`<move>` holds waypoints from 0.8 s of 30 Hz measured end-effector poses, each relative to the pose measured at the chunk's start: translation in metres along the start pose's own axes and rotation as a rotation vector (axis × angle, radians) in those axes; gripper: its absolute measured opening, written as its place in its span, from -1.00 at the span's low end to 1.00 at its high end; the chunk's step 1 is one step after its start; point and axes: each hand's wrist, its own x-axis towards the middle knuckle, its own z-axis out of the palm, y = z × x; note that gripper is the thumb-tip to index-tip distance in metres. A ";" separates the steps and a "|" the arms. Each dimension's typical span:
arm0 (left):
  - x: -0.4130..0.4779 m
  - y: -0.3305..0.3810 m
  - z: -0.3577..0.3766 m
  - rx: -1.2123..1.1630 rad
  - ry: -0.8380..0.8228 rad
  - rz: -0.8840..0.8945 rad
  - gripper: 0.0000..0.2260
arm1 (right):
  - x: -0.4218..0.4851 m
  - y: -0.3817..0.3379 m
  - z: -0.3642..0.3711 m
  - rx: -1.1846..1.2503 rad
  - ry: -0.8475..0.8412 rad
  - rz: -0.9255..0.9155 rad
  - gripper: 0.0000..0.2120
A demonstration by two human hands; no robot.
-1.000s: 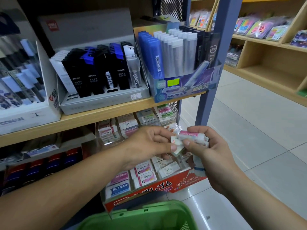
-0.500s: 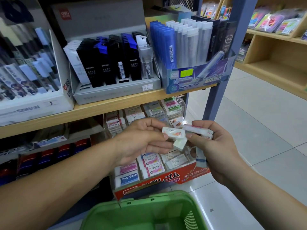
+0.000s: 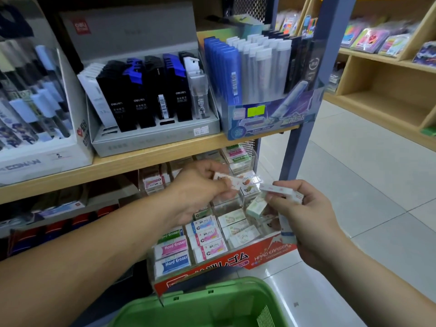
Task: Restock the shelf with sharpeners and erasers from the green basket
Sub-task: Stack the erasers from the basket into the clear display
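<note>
Green basket (image 3: 207,300) matt plastic; shelf board (image 3: 132,165) smooth wood; floor (image 3: 368,190) glossy tile.

A small white eraser (image 3: 225,180) sat pinched in the left hand (image 3: 198,194), over the red-fronted eraser tray (image 3: 266,254) beneath the wooden shelf (image 3: 118,166). More wrapped erasers (image 3: 282,191) lay stacked in the right hand (image 3: 311,213). The green basket (image 3: 188,302) stood just below.

I hold 1 eraser (image 3: 224,179) in L hand (image 3: 195,193), approx. 3 in R hand (image 3: 313,215); 1 basket (image 3: 212,294); 3 boxes (image 3: 153,139) on top shelf (image 3: 118,166).
</note>
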 end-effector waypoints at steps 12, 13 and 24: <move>0.064 0.003 0.026 0.453 0.248 0.147 -0.81 | -0.002 -0.001 -0.004 0.002 -0.038 0.026 -0.90; 0.069 -0.002 0.030 0.437 0.273 0.172 -0.77 | -0.002 -0.001 -0.005 0.004 -0.038 0.027 -0.90; 0.073 0.004 0.033 1.002 0.268 0.199 -0.75 | -0.001 -0.001 -0.007 0.030 -0.019 -0.002 -0.86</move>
